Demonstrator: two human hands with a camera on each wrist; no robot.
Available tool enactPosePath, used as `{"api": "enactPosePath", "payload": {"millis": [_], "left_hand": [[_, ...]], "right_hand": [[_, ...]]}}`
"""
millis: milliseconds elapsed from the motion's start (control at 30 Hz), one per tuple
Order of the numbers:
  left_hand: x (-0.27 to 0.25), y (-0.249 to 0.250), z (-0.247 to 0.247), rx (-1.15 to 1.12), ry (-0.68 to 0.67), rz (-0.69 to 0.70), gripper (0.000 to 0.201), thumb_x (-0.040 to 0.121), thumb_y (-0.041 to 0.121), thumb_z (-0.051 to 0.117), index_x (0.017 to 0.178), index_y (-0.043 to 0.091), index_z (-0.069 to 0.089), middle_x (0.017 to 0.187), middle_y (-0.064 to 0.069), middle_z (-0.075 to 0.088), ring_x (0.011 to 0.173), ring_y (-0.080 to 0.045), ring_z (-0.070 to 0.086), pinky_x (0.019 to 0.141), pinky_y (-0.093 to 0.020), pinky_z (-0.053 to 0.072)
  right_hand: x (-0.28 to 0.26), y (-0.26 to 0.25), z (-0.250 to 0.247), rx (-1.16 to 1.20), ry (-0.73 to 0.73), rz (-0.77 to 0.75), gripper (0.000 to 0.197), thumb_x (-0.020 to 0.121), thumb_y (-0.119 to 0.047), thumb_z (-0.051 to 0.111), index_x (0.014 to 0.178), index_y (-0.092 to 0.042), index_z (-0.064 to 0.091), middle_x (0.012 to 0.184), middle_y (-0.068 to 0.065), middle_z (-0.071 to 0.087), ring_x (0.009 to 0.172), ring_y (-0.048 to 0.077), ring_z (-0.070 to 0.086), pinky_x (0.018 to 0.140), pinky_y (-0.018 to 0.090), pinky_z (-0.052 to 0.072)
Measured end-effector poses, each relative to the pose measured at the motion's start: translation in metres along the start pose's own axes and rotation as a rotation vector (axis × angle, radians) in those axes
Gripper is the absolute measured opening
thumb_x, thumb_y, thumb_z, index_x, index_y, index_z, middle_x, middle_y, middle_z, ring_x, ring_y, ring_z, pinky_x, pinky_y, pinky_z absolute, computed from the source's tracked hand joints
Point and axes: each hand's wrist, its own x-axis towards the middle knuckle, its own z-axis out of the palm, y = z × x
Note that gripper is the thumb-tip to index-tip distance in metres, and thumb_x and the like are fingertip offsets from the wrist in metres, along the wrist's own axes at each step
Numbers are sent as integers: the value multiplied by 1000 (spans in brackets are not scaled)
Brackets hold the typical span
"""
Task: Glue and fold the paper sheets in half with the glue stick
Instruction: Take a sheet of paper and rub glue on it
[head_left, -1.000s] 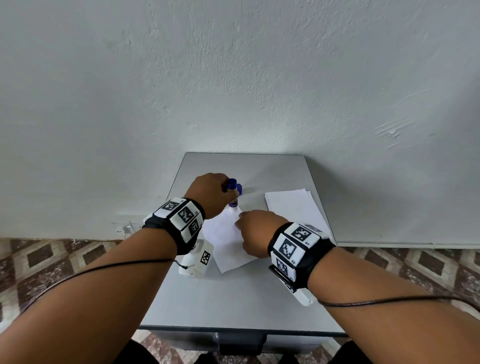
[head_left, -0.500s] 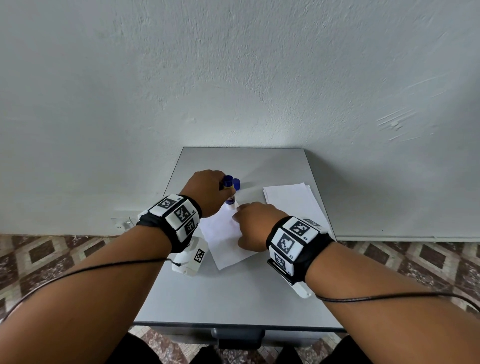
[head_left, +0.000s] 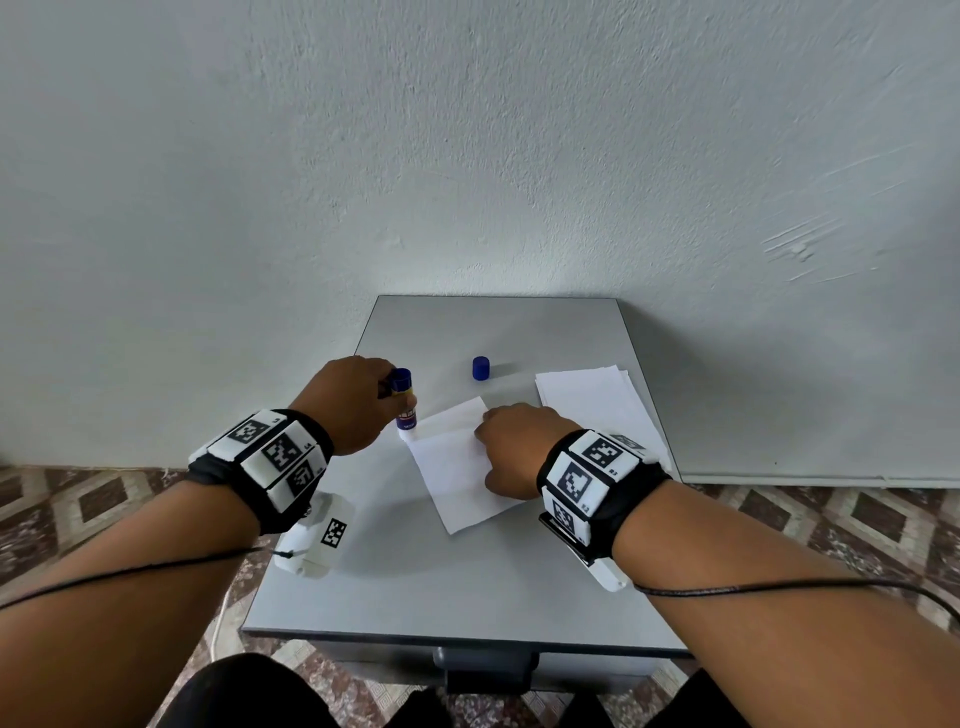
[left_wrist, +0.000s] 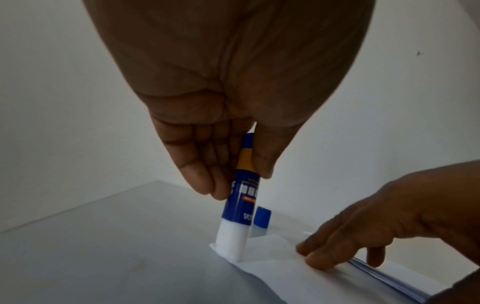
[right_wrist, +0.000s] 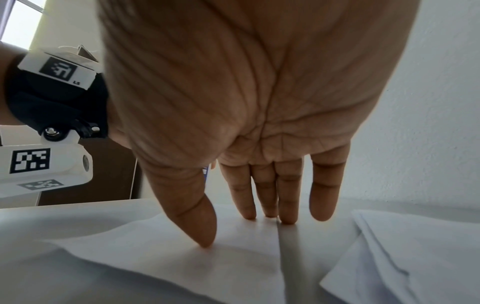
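A single white paper sheet (head_left: 460, 467) lies tilted in the middle of the grey table (head_left: 457, 587). My left hand (head_left: 353, 402) grips the blue glue stick (head_left: 404, 400) upright, its white tip pressed on the sheet's far left corner (left_wrist: 228, 246). In the left wrist view the fingers and thumb pinch the glue stick (left_wrist: 242, 197) around its barrel. My right hand (head_left: 511, 447) rests on the sheet's right side with straight fingers (right_wrist: 267, 197) and thumb pressing the paper sheet (right_wrist: 233, 257) flat.
The glue stick's blue cap (head_left: 480, 368) stands alone on the table beyond the sheet. A stack of white sheets (head_left: 597, 405) lies at the right edge of the table. A white wall rises right behind the table; patterned floor surrounds it.
The left hand has carried the glue stick leftwards, from beside the blue cap to the sheet's far left corner. The right hand stays pressed on the sheet.
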Motion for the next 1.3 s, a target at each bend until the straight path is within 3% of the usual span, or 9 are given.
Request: {"api": "enactPosePath", "payload": {"millis": [133, 233, 467, 533, 633, 733, 867, 1067, 1300], "left_hand": [[0, -9, -12, -203, 73, -54, 21, 89, 39, 65, 87, 18, 69, 82, -1, 72, 80, -21, 68, 77, -39, 54], [3, -10, -20, -305, 195, -91, 18, 87, 39, 66, 87, 22, 70, 84, -1, 73, 81, -23, 71, 79, -43, 57], [0, 4, -5, -287, 181, -57, 21, 87, 42, 65, 84, 21, 66, 83, -4, 71, 79, -24, 68, 74, -41, 54], [0, 6, 0, -277, 172, -50, 23, 87, 41, 65, 87, 18, 67, 82, -5, 70, 79, -24, 67, 73, -40, 53], [0, 12, 6, -225, 163, -26, 26, 89, 41, 65, 90, 15, 66, 81, -5, 67, 77, -23, 63, 65, -34, 48], [3, 16, 10, -183, 167, -21, 25, 89, 42, 64, 87, 17, 62, 74, 2, 59, 70, -19, 54, 56, -26, 36], [9, 20, 16, -176, 162, -20, 24, 91, 42, 63, 91, 18, 62, 71, 6, 54, 67, -14, 50, 54, -23, 33], [20, 34, 27, -129, 141, 10, 24, 93, 41, 61, 87, 17, 58, 70, 7, 52, 62, -6, 45, 53, -22, 30], [25, 43, 32, -94, 108, 15, 26, 94, 37, 59, 89, 11, 60, 76, 1, 58, 73, -19, 52, 52, -22, 32]], "right_hand": [[-6, -3, -1, -50, -6, 13, 29, 88, -20, 53, 116, -15, 60, 121, 4, 57, 110, 26, 54, 91, 35, 38], [-10, -7, 0, -104, 2, 49, 31, 90, -22, 50, 119, -15, 58, 122, 5, 54, 114, 26, 50, 96, 38, 36], [-18, -15, -1, -139, 87, 142, 31, 92, -33, 51, 117, -16, 58, 121, 7, 53, 113, 27, 47, 90, 39, 34], [-15, -12, -3, -98, 132, 57, 40, 91, -27, 52, 129, -15, 52, 134, 8, 46, 121, 29, 44, 95, 41, 35], [-6, -9, -7, -135, 9, -101, 53, 89, -19, 50, 142, -19, 44, 153, 5, 33, 135, 28, 37, 105, 46, 34], [0, -8, -6, -170, -67, -53, 52, 91, -23, 49, 143, -24, 44, 145, 3, 42, 128, 28, 44, 103, 44, 34], [1, -9, -5, -164, 12, -34, 46, 93, -38, 50, 136, -23, 51, 134, 7, 45, 122, 29, 43, 98, 43, 35], [4, -4, -3, -55, -22, -32, 58, 92, -48, 51, 142, -20, 41, 146, 6, 41, 129, 29, 44, 104, 46, 33], [8, -2, -1, -56, -24, -29, 57, 91, -51, 52, 139, -21, 45, 139, 4, 46, 124, 28, 48, 101, 48, 33]]}}
